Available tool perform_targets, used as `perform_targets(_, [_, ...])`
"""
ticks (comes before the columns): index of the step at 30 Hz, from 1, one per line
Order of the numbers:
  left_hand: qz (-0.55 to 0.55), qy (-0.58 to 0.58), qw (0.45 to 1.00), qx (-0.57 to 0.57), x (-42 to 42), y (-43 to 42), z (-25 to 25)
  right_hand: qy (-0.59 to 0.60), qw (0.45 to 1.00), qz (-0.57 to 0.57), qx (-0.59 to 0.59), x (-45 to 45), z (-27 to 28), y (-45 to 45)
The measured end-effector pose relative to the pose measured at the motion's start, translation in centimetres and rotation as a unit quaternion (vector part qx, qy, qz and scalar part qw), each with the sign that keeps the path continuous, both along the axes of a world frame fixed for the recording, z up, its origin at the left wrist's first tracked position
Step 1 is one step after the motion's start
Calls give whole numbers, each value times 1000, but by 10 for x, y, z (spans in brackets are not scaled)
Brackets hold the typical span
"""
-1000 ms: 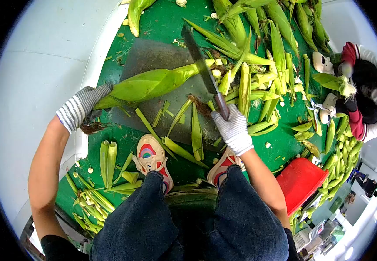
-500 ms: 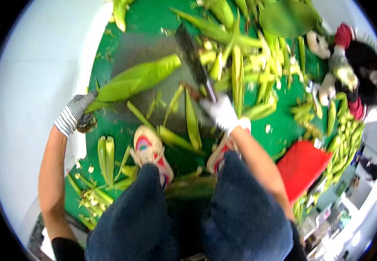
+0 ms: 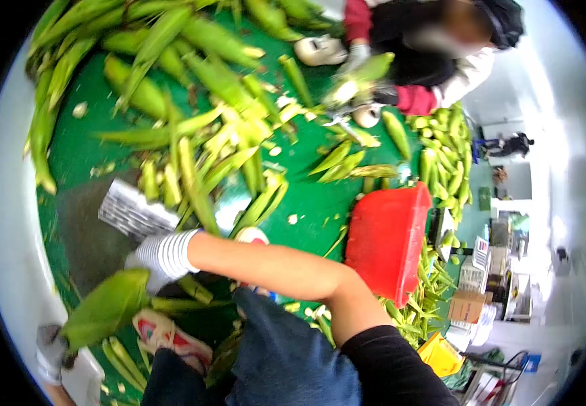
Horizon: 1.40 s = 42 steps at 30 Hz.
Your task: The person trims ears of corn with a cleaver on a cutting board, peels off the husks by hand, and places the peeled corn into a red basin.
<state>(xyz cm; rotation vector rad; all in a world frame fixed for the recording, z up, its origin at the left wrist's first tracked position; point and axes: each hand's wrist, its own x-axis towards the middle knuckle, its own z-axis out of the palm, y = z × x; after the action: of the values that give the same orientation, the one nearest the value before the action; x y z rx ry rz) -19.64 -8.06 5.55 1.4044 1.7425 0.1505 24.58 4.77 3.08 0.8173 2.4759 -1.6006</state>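
My left hand (image 3: 51, 348), in a grey-and-white striped glove, is closed round the lower end of a green, husk-covered ear of corn (image 3: 107, 308) at the bottom left. My right hand (image 3: 161, 260), gloved the same way, is closed on a knife whose broad, shiny blade (image 3: 137, 211) points up and left. The knife handle is hidden in the glove. The corn's upper end reaches right up to my right hand; whether they touch, I cannot tell. Under the blade lies a dark board (image 3: 83, 223) on the green floor.
Cut husks and stalk pieces (image 3: 198, 169) pile up beyond the blade, with unhusked corn (image 3: 151, 54) further back. A red basket (image 3: 384, 243) stands right, near heaped corn (image 3: 445, 149). Another person (image 3: 414, 54) crouches at the top, handling corn. A white wall edge (image 3: 29, 271) runs along the left.
The view has swung to the right. The blade, dark before, now shines brightly. My right hand and the corn's upper end are now close together; both hands keep their hold.
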Motion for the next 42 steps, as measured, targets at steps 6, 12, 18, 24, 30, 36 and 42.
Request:
perform_targets(6, [68,-70,953,-287,4,42,84,44,906,-179,-381,40,-36,-40])
perform_targets(12, [22,49,926,-375,-35,74,106,-122,983,-134,42,27,-3,-59])
perform_targets(18, [-18,99,990,-94,-11,93,84,54,976,-84,-192,-1,-5,-22])
perform_targets(24, [-28,168,949,267,25,91,45,109,864,-232,-434,-1,-34,-64])
perform_targets(30, [345,-476,809,-16,172,23,-36,132,837,-354,-396,-20,-34,-67])
perform_targets(36, [342,-397,850,48,202,22,-57,-47,981,-188,-30,19,-1,-49])
perform_targets(42, [203,-153,967,5,164,25,-55,-303,909,-253,134,63,-73,-49])
